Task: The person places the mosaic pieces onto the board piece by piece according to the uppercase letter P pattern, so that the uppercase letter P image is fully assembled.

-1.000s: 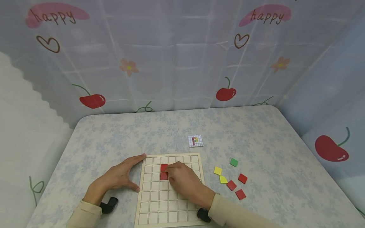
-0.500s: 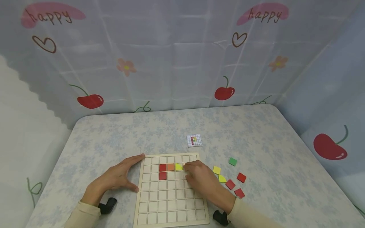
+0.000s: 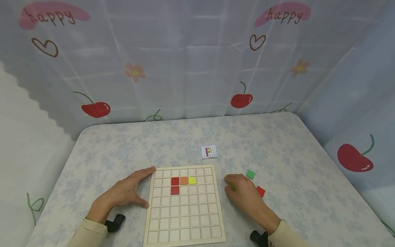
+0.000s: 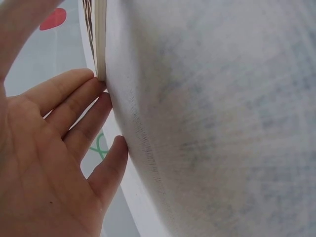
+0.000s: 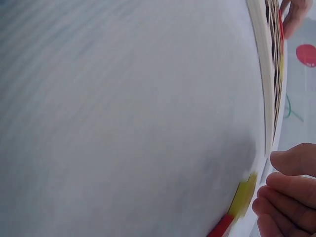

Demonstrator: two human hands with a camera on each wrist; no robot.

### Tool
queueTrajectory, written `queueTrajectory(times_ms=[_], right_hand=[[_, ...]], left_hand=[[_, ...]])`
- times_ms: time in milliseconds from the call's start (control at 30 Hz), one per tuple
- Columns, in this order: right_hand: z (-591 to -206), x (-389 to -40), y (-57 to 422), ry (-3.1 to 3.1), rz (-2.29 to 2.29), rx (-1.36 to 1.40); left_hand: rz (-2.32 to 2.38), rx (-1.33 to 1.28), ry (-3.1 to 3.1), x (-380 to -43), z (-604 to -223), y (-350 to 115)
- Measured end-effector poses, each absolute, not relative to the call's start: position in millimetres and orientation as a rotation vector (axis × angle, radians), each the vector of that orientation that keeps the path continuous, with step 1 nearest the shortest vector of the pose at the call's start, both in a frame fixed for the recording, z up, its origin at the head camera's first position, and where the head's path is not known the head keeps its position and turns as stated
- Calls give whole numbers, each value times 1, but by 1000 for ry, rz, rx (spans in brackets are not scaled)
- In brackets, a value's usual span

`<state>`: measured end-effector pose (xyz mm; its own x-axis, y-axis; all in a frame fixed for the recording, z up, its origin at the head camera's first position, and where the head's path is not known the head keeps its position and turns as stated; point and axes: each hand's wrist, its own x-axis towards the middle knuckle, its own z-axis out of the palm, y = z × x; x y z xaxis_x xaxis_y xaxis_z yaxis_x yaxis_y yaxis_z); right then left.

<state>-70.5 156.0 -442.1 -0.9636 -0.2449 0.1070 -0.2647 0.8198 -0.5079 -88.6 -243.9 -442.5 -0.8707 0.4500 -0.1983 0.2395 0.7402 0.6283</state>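
A pale wooden grid board [image 3: 184,210] lies on the table in the head view. Its upper part holds two red tiles, one above the other, an orange tile [image 3: 183,180] and a yellow tile with one rounded corner [image 3: 192,180]. My left hand [image 3: 121,190] touches the board's left edge with fingers spread. Right of the board, my right hand [image 3: 245,193] is over loose tiles, fingers loosely bent and thumb apart. Blurred yellow tiles [image 5: 241,200] and a red tile [image 5: 221,226] lie near its fingertips in the right wrist view. Nothing held shows there.
Beyond the board lies a small printed pattern card [image 3: 209,151]. A loose green tile [image 3: 250,174] and a red tile [image 3: 260,191] show beside my right hand, which covers others. A patterned curtain [image 3: 185,68] hangs behind the table.
My right hand has moved right, off the board to the loose tiles. The orange tile and rounded yellow tile on the board came into sight. My left hand stays at the edge.
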Motion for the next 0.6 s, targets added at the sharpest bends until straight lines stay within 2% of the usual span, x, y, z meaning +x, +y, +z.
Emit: queueTrajectory(times_ms=[600], right_hand=[[-443, -55, 224, -2958, 835, 59]], left_hand=[[878, 559, 2606, -88, -444, -245]])
